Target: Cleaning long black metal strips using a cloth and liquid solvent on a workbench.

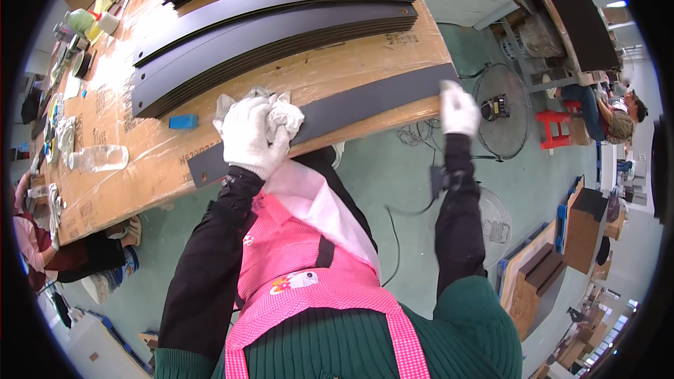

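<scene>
Along the near edge of the long brown workbench (140, 189) lies a single dark flat strip (365, 102), its length running left to right and its right end reaching the bench corner. Farther back on the bench sit stacks of like dark strips (274, 35), piled several deep and well apart from the one being worked.

Judgement on the step in hand: wiping down the face of the single strip, somewhere about its left-hand half. The stretch right of the cloth shows bare; I cannot tell from here whether it is already clean. The next move, as I judge it, calls for steady downward pressure and a straight pass along the strip, with the far end kept pinned so the piece does not slide off the bench edge.

Left hand (253, 133), in a white glove, is closed loosely over a bunched white cloth (281, 109) and presses it flat onto the strip; the fingers curl round the cloth, palm down. The left forearm, in a black sleeve, rises steeply from the body to the bench.

Right hand (458, 109), also white-gloved, rests on the strip's right end at the bench corner, fingers together and bent over the edge; whether it grips or merely steadies I cannot tell. That arm is stretched nearly straight.

Small items: a blue block (183, 121) lies just left of the cloth, and a clear plastic bottle (98, 158) lies on its side farther left.
</scene>
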### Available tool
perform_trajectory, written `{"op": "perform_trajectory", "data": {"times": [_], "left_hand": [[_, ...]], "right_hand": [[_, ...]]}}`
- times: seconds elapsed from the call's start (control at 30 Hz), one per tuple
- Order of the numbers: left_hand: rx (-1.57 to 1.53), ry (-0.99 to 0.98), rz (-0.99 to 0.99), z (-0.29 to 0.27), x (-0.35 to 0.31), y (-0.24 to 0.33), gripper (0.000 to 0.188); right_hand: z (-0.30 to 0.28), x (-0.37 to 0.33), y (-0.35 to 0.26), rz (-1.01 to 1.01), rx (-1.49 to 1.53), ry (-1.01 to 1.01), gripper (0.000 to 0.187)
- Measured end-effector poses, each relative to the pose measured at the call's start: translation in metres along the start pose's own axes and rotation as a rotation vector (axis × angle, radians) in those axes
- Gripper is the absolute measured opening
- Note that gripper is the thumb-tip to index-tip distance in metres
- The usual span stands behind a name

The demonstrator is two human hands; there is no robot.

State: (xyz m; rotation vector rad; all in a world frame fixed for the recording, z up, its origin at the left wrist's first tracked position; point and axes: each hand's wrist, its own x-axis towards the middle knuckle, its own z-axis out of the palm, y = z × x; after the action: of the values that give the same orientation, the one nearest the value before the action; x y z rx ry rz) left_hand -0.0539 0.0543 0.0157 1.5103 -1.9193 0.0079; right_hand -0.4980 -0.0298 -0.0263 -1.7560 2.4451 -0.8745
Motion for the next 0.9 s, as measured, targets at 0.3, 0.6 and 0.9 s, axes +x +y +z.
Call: {"op": "perform_trajectory", "data": {"times": [0.3, 0.6, 0.9], "left_hand": [[-0.288, 0.014, -0.135, 0.005, -0.010, -0.013, 0.033], [-0.414, 0.413, 0.009, -0.121, -0.034, -0.035, 0.036], [-0.349, -0.391, -0.771, -0.167, -0.139, -0.108, 0.060]], "right_hand": [[0.004, -0.078, -0.126, -0.318, -0.369, -0.085, 0.022], [0.010, -0.160, -0.230, -0.703, 0.147, -0.187, 0.018], [0.057, -0.120, -0.236, -0.493, -0.300, -0.241, 0.025]]}}
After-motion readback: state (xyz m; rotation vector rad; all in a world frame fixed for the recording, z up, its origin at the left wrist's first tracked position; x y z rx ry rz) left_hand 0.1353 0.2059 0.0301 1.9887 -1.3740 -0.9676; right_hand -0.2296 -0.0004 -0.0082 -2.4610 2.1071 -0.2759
